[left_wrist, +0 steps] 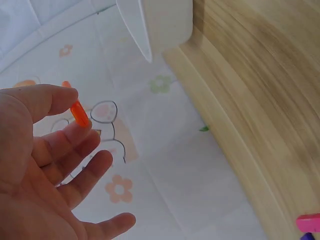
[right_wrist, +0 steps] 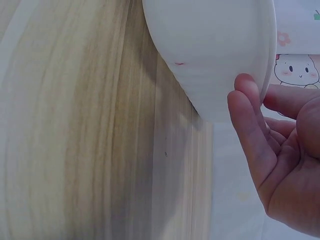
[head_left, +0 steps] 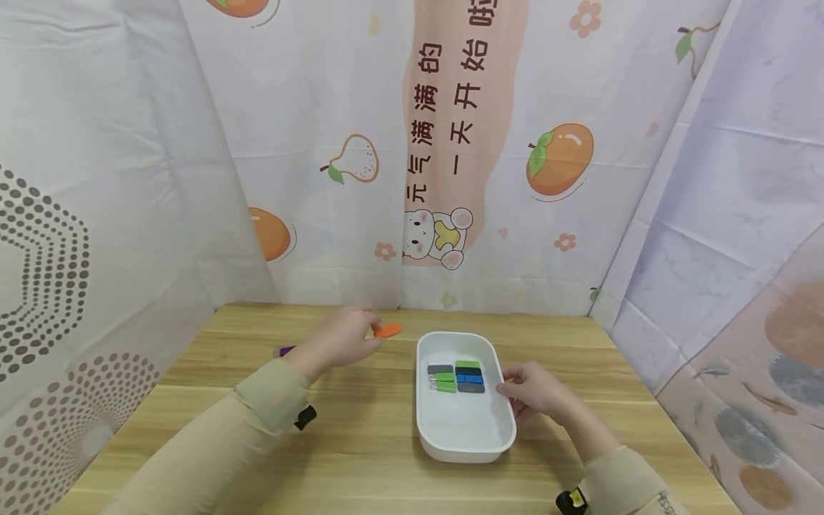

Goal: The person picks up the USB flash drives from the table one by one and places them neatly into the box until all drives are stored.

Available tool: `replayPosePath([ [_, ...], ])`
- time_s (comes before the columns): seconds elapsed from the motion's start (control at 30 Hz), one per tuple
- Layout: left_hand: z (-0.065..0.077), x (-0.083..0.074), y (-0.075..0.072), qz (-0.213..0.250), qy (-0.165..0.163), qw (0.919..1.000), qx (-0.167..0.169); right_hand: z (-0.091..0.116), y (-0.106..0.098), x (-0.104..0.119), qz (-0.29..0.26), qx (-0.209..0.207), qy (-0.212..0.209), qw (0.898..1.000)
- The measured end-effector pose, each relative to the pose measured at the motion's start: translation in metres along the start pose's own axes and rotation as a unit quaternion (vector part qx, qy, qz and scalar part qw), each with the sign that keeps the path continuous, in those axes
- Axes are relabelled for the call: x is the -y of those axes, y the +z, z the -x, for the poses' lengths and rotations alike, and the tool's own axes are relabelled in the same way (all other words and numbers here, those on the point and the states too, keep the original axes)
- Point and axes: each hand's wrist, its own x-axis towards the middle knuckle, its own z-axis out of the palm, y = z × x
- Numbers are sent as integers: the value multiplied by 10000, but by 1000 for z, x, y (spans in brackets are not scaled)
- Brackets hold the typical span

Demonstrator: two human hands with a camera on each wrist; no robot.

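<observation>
My left hand (head_left: 344, 336) is over the table to the left of the white tray. Between its thumb and index finger it pinches a small flat orange plastic piece (head_left: 388, 330), narrow in the left wrist view; its exact kind I cannot tell. My right hand (head_left: 537, 392) grips the right rim of the white tray (head_left: 465, 433), thumb on the inner side and fingers against the outer wall. Inside the tray lie two columns of small pieces: a grey piece (head_left: 440, 370) and green ones with clear or metallic ends (head_left: 444, 383) left, green, dark, blue (head_left: 470, 379) and grey right.
A purple piece (head_left: 285, 351) lies on the wooden table (head_left: 373, 458) beside my left forearm, partly hidden by it. The left wrist view shows a pink piece (left_wrist: 308, 223) at the right edge. Printed curtains (head_left: 309, 236) enclose the table's back and sides.
</observation>
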Motion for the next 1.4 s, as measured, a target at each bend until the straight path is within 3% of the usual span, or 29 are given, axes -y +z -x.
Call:
replayPosePath([
  [0.43,-12,-33,3,71,155,9988,453,-2,2,0,104,-215,235,9994],
  [0.73,-22,-53,11,-255,310,9966,723,-1,2,1,111,-243,251,9993],
  [0.87,-24,-63,17,-347,288,9948,914,0,2,0,89,-222,212,9995],
  [1.1,-28,-74,30,-870,623,9897,950,0,2,0,60,-230,229,9995],
  [1.4,-33,-81,54,-601,426,9895,1246,2,4,2,92,-312,220,9992],
])
